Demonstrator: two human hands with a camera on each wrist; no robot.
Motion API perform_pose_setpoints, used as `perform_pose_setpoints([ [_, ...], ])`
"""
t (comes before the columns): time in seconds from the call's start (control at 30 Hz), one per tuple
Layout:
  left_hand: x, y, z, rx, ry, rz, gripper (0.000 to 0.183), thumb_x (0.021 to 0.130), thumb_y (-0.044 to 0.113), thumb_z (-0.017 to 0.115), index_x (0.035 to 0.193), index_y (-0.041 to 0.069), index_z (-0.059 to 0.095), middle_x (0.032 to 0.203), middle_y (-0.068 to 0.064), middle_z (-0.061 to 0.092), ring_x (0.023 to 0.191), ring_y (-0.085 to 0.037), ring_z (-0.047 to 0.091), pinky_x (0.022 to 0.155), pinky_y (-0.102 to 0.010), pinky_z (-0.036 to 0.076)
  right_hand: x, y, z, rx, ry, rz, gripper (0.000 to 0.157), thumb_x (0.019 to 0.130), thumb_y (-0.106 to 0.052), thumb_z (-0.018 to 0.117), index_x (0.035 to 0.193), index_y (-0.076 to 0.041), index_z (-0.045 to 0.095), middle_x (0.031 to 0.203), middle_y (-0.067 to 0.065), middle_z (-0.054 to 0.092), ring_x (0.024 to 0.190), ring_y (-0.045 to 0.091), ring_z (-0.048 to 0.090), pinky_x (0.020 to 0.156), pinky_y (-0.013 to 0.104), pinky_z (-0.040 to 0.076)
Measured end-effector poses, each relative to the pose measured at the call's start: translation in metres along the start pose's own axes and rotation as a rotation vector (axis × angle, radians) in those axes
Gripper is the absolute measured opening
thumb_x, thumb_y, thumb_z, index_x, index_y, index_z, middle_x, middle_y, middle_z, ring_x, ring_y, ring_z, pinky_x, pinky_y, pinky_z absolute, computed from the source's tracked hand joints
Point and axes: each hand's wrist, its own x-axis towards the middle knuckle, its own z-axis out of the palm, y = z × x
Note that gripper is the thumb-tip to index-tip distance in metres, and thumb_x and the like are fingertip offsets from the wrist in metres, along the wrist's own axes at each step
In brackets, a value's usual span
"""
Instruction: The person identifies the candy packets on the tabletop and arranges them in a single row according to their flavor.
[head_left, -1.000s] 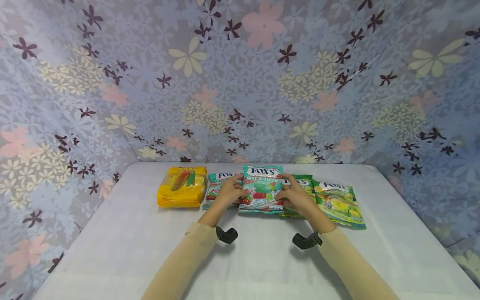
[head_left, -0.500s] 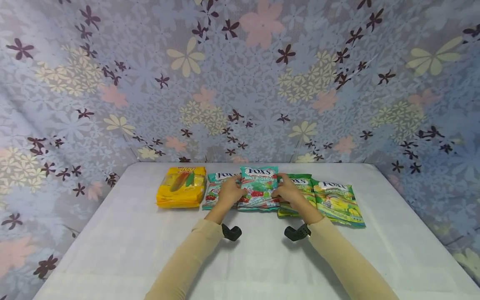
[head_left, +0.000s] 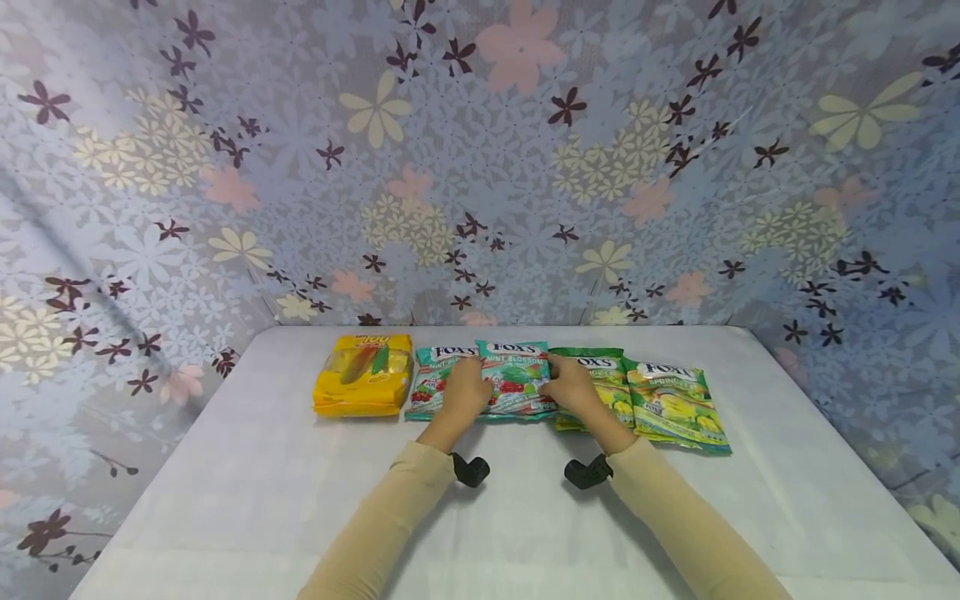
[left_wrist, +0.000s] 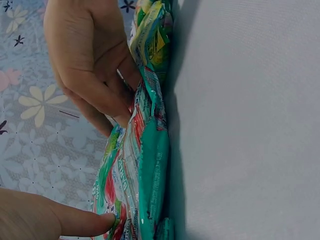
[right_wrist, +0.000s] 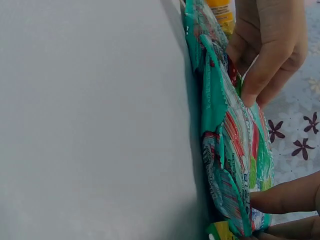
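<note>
A teal Fox's Mint Blossom candy bag (head_left: 514,377) lies between my two hands in the middle of the row. My left hand (head_left: 465,392) grips its left edge, and the thumb (left_wrist: 87,223) presses on its printed front in the left wrist view. At the opposite edge my right hand (head_left: 574,387) pinches the same bag, its thumb (right_wrist: 280,199) on the front in the right wrist view. Another teal mint bag (head_left: 429,385) sits to the left, partly covered by my left hand. A green Fox's bag (head_left: 617,382) is partly behind my right hand.
A yellow pack with a mango picture (head_left: 363,377) stands at the row's left end. Another green and yellow Fox's bag (head_left: 678,404) lies at the right end. The white table (head_left: 517,517) stretches in front; a floral cloth (head_left: 480,167) hangs behind.
Both hands have brought the teal bag down and slightly left, so it now lies closer against the left mint bag. The other packs have stayed in place.
</note>
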Motion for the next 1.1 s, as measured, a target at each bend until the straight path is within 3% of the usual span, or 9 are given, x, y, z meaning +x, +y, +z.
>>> perform_pose_setpoints([
  [0.13, -0.001, 0.001, 0.001, 0.049, 0.009, 0.004, 0.017, 0.088, -0.001, 0.061, 0.101, -0.011, 0.065, 0.085, -0.02, 0.063, 0.057, -0.019, 0.045, 0.047, -0.031, 0.036, -0.003, -0.001, 0.0, -0.07, 0.039, -0.011, 0.061, 0.083, -0.005, 0.07, 0.138, 0.006, 0.047, 0.114, 0.024, 0.063, 0.091, 0.033, 0.06, 0.065, 0.039, 0.048],
  [0.27, 0.0, 0.003, -0.001, 0.145, 0.008, -0.009, 0.008, 0.089, 0.005, 0.064, 0.086, -0.003, 0.066, 0.074, -0.013, 0.06, 0.054, -0.021, 0.049, 0.042, -0.032, 0.038, -0.009, -0.001, -0.01, -0.05, 0.042, -0.029, 0.052, 0.085, -0.009, 0.071, 0.132, 0.004, 0.055, 0.115, 0.022, 0.063, 0.096, 0.034, 0.061, 0.072, 0.042, 0.052],
  [0.37, 0.0, 0.004, -0.003, 0.211, 0.026, -0.005, 0.016, 0.088, 0.01, 0.069, 0.098, -0.002, 0.067, 0.09, -0.017, 0.062, 0.07, -0.028, 0.061, 0.048, -0.038, 0.048, -0.016, 0.0, -0.023, 0.022, 0.023, -0.035, 0.048, 0.087, -0.008, 0.069, 0.13, 0.007, 0.055, 0.12, 0.025, 0.061, 0.101, 0.037, 0.061, 0.077, 0.045, 0.054],
  [0.47, -0.001, 0.006, -0.005, 0.211, 0.047, 0.015, 0.027, 0.088, 0.01, 0.069, 0.112, -0.003, 0.065, 0.106, -0.021, 0.06, 0.089, -0.034, 0.062, 0.059, -0.044, 0.053, -0.024, 0.003, -0.037, 0.098, 0.008, -0.008, 0.048, 0.089, -0.009, 0.068, 0.132, 0.007, 0.053, 0.123, 0.026, 0.059, 0.098, 0.038, 0.063, 0.075, 0.044, 0.055],
  [0.53, -0.002, 0.009, -0.004, 0.173, 0.05, 0.038, 0.032, 0.088, 0.009, 0.068, 0.118, -0.002, 0.063, 0.108, -0.02, 0.059, 0.09, -0.031, 0.06, 0.062, -0.041, 0.053, -0.029, 0.007, -0.046, 0.127, -0.005, 0.008, 0.05, 0.091, -0.011, 0.067, 0.134, 0.006, 0.051, 0.124, 0.027, 0.057, 0.098, 0.038, 0.062, 0.075, 0.044, 0.055],
  [0.7, -0.004, 0.026, 0.003, -0.083, -0.04, 0.102, 0.028, 0.089, 0.002, 0.062, 0.116, -0.003, 0.065, 0.092, -0.015, 0.066, 0.056, -0.016, 0.049, 0.05, -0.029, 0.039, -0.04, 0.015, -0.067, 0.133, -0.039, 0.05, 0.051, 0.095, -0.018, 0.061, 0.138, 0.006, 0.047, 0.128, 0.031, 0.053, 0.09, 0.036, 0.064, 0.074, 0.044, 0.055],
  [0.8, -0.003, 0.041, 0.01, -0.251, -0.154, 0.065, 0.026, 0.093, 0.006, 0.059, 0.115, -0.004, 0.066, 0.086, -0.014, 0.069, 0.053, -0.018, 0.054, 0.048, -0.026, 0.039, -0.046, 0.018, -0.08, 0.108, -0.051, 0.073, 0.052, 0.098, -0.02, 0.057, 0.14, 0.007, 0.042, 0.129, 0.034, 0.05, 0.09, 0.037, 0.064, 0.072, 0.044, 0.055],
  [0.93, -0.001, 0.06, 0.023, -0.363, -0.272, -0.039, 0.031, 0.097, 0.014, 0.057, 0.121, -0.004, 0.064, 0.098, -0.015, 0.069, 0.074, -0.027, 0.069, 0.055, -0.028, 0.052, -0.051, 0.021, -0.096, 0.121, -0.05, 0.104, 0.057, 0.099, -0.024, 0.055, 0.142, 0.009, 0.036, 0.133, 0.035, 0.046, 0.106, 0.043, 0.057, 0.078, 0.045, 0.056],
  [1.1, 0.001, 0.071, 0.034, -0.431, -0.294, -0.147, 0.041, 0.097, 0.017, 0.058, 0.133, -0.003, 0.055, 0.103, -0.018, 0.068, 0.086, -0.03, 0.068, 0.071, -0.035, 0.057, -0.052, 0.027, -0.102, 0.191, -0.092, 0.149, 0.064, 0.1, -0.027, 0.054, 0.144, 0.011, 0.029, 0.137, 0.038, 0.039, 0.114, 0.046, 0.052, 0.081, 0.043, 0.056],
])
